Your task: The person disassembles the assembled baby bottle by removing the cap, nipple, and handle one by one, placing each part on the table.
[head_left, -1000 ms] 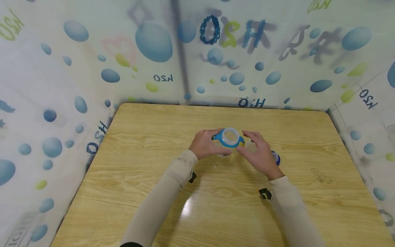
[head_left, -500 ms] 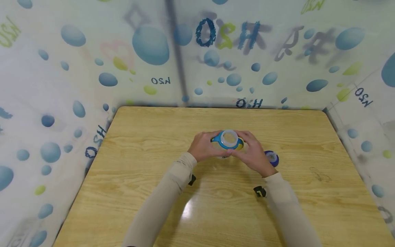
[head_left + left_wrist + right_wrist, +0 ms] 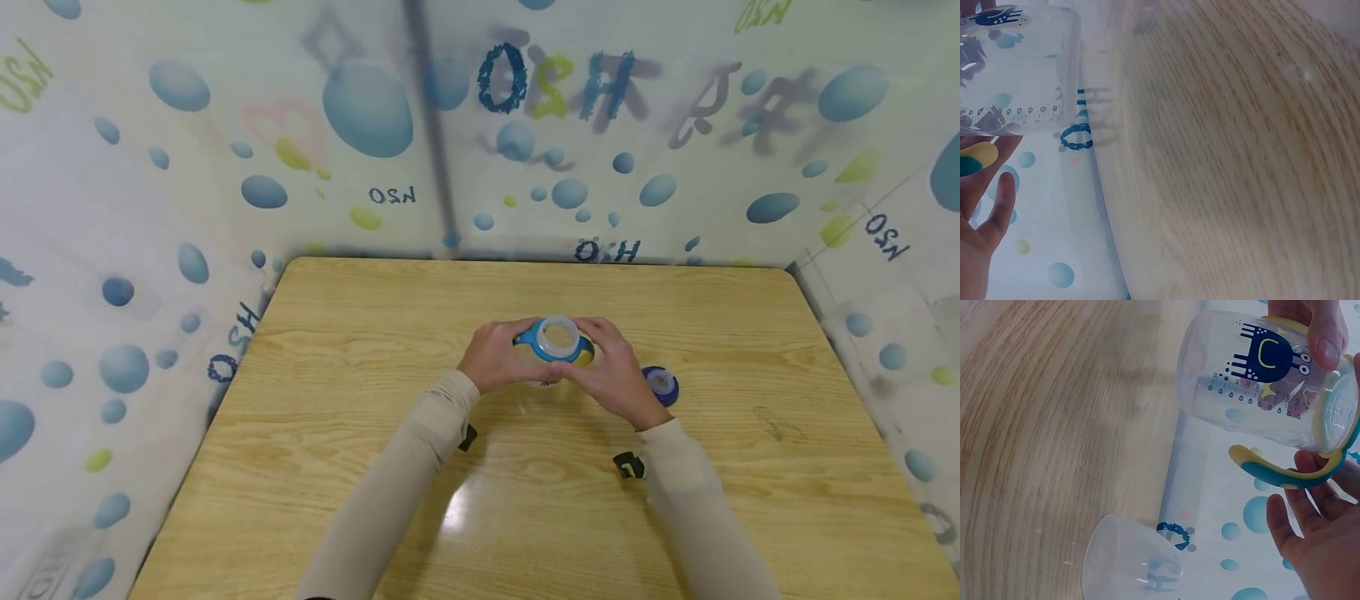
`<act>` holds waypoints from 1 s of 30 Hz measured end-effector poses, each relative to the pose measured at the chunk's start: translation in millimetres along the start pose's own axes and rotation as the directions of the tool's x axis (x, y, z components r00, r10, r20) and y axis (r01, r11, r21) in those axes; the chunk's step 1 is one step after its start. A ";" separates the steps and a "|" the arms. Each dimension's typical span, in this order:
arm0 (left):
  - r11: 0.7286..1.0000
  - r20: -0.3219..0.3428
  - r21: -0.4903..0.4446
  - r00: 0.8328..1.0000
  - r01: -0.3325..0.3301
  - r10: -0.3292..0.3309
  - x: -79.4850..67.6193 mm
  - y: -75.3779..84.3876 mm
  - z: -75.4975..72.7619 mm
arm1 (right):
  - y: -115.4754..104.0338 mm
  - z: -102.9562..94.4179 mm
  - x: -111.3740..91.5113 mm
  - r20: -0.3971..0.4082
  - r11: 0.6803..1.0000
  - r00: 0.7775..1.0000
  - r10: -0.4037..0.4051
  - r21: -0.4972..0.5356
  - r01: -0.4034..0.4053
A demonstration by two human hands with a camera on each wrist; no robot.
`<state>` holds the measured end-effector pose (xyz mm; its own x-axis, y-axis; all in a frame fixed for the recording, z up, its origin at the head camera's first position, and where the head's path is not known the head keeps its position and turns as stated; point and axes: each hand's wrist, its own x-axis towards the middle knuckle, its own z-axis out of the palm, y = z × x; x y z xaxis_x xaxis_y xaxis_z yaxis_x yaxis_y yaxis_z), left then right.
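Both hands hold a clear baby bottle (image 3: 1244, 375) above the table, its uncapped mouth facing the head camera. A dark blue cartoon animal and a measuring scale are printed on its side. Round the neck sits a ring with blue-and-yellow handles (image 3: 1285, 478). My left hand (image 3: 497, 357) grips the bottle's left side. My right hand (image 3: 613, 375) grips the ring from the right, thumb in front, fingers behind. In the right wrist view, a translucent cup-shaped cover (image 3: 1132, 562) stands on the table below the bottle; the right hand hides it in the head view.
A dark blue screw ring (image 3: 662, 386) lies on the wooden table (image 3: 360, 333), just right of the right hand. A wall covering with blue dots and lettering (image 3: 570, 133) rises behind the table and along its sides.
My right hand, apart from the bottle a second ago with spread fingers, has moved left and closed on the neck ring. More of the blue screw ring shows. The left hand keeps its grip.
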<state>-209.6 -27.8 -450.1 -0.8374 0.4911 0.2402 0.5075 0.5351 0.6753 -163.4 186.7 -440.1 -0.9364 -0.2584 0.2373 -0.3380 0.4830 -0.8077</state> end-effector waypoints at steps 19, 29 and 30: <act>1.000 -0.011 0.014 1.000 -0.008 0.008 -0.5 -0.9 0.6 | -9.1 -6.7 0.9 -0.061 0.999 0.998 -0.022 -0.038 0.020; 1.000 -0.031 -0.001 0.999 0.020 -0.020 -0.4 -1.8 -0.6 | -19.1 -11.9 1.8 -0.094 0.996 0.994 -0.064 -0.065 0.058; 1.000 -0.033 0.005 0.999 0.023 -0.022 -0.3 -1.9 -0.7 | -20.0 -13.2 1.6 -0.104 0.996 0.992 -0.069 -0.067 0.062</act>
<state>-210.4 -29.5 -451.0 -0.8547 0.4562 0.2477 0.4896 0.5496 0.6769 -159.4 187.6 -416.4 -0.9155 -0.2027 0.3475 -0.4013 0.5207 -0.7535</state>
